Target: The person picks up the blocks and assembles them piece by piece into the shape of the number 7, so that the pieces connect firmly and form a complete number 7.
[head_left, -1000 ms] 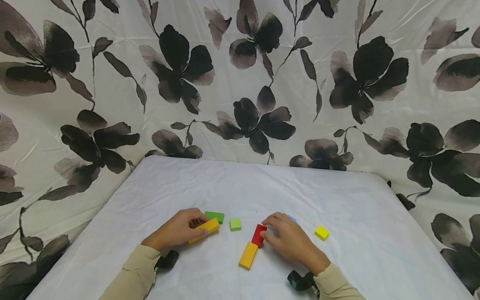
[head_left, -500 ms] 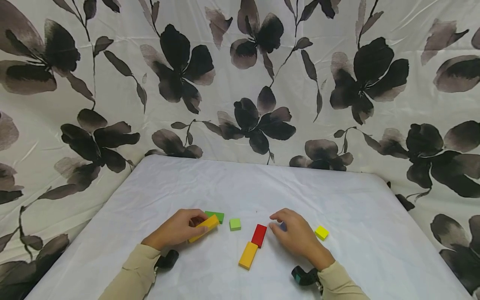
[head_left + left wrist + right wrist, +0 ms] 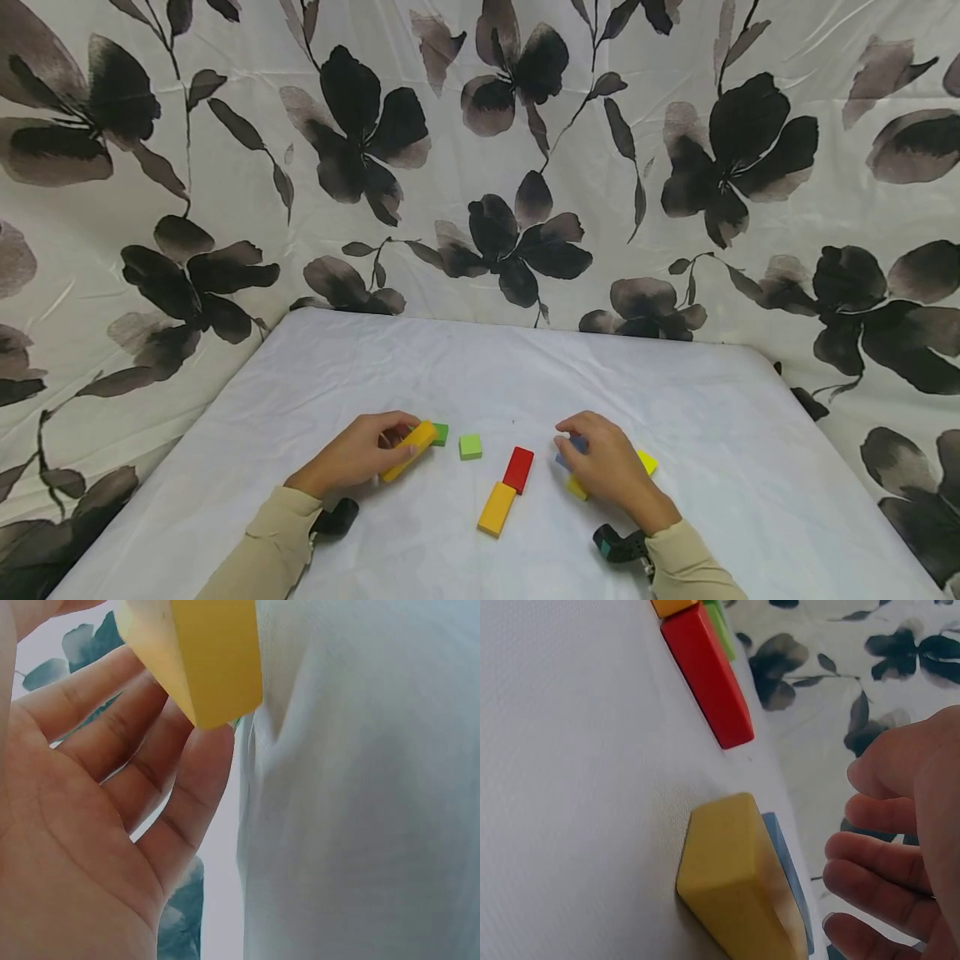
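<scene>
My left hand point(image 3: 360, 454) pinches a long orange-yellow block point(image 3: 411, 452), tilted up at its far end; the same block point(image 3: 217, 660) crosses the fingertips in the left wrist view. Behind it lies a green block point(image 3: 441, 434), partly covered. My right hand point(image 3: 611, 467) hovers with relaxed, bent fingers over a blue block point(image 3: 561, 461) and a yellow block point(image 3: 577, 488), both partly hidden beneath it. In the right wrist view the fingers hold nothing, apart from the yellow block point(image 3: 724, 855) and the blue block point(image 3: 786, 862) behind it.
Between the hands, a red block point(image 3: 518, 470) meets an orange block point(image 3: 497, 510) end to end. A light green cube point(image 3: 470, 447) sits to their left. Another yellow block point(image 3: 647, 462) shows beyond the right hand. White cloth point(image 3: 420, 358) covers the table; a floral curtain point(image 3: 600, 167) hangs behind.
My right hand has drawn away from the red block to the right, and a yellow block now shows under it. The left hand's block has risen slightly and turned steeper.
</scene>
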`<state>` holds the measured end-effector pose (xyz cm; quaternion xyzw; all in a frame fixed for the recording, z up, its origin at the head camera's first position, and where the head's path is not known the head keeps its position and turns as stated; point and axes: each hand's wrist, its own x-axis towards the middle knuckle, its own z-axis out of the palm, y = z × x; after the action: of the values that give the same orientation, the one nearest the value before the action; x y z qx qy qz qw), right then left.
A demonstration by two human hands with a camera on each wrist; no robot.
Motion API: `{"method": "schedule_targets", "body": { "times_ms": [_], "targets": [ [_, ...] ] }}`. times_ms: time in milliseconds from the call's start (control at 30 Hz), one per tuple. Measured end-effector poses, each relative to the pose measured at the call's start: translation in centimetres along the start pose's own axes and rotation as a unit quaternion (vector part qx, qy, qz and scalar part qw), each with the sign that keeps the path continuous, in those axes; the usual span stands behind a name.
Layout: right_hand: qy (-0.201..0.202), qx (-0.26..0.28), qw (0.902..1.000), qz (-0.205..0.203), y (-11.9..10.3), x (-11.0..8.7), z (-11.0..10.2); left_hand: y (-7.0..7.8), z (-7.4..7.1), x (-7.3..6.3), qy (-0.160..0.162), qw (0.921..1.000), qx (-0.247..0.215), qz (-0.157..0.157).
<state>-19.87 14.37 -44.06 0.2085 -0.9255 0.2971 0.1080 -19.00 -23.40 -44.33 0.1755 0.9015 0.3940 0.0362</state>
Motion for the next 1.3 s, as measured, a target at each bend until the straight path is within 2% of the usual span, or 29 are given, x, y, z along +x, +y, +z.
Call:
{"method": "schedule_targets", "body": {
  "times_ms": [300, 633, 800, 1000, 1300],
  "targets": [
    [0.013, -0.011, 0.9998, 0.005, 1.2, -0.2, -0.3, 0.4, 0.6, 0.3, 0.015, 0.9998, -0.008, -0.010],
    [0.015, -0.011, 0.9997, 0.013, 2.1, -0.8, -0.6, 1.1, 1.2, 0.9, 0.025, 0.9971, -0.043, -0.058],
    [-0.002, -0.011, 0.9998, 0.014, 2.3, -1.0, -0.7, 1.4, 1.3, 1.3, 0.035, 0.9957, -0.048, -0.071],
    [-0.022, -0.019, 0.9995, 0.013, 2.4, -1.3, -0.7, 1.5, 1.5, 1.8, 0.036, 0.9954, -0.051, -0.072],
    [-0.028, -0.027, 0.9992, 0.011, 2.7, -1.7, -0.7, 3.0, 2.0, 2.8, 0.042, 0.9951, -0.061, -0.067]
  ]
}}
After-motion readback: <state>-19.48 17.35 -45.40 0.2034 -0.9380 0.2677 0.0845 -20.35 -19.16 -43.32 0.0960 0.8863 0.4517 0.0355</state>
